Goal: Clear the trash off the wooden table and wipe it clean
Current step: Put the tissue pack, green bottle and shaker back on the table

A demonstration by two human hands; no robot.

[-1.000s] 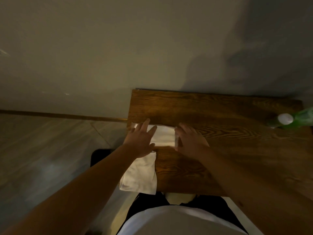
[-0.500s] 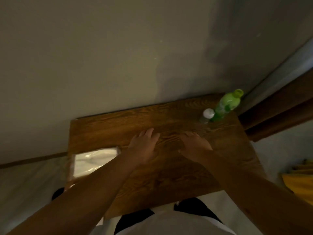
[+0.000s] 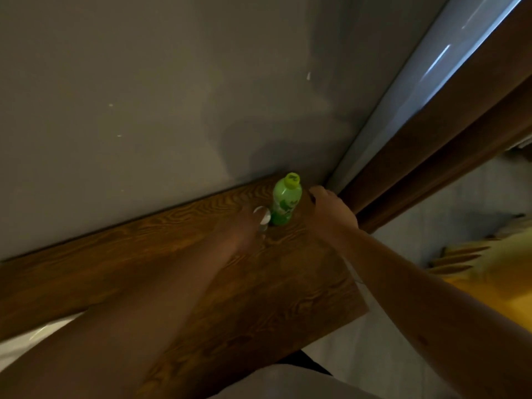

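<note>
A green bottle [image 3: 285, 204] with a yellow-green cap stands upright near the far right corner of the wooden table [image 3: 178, 269], close to the wall. Just left of it stands a small clear bottle with a white cap [image 3: 262, 216]. My left hand [image 3: 239, 228] is blurred and reaches up against the small bottle; its fingers hide the bottle's body, so a grip cannot be made out. My right hand [image 3: 331, 213] hovers at the table's right edge, fingers curled, a small gap away from the green bottle and holding nothing.
A grey wall runs along the table's far side. A brown door frame [image 3: 431, 145] with a pale strip rises right of the table corner. Something yellow [image 3: 501, 272] lies on the light floor at right. A white patch [image 3: 26, 341] shows at the lower left edge.
Both hands left the white cloth at the table's left end and moved right across the table to the two bottles. My view swung right with them.
</note>
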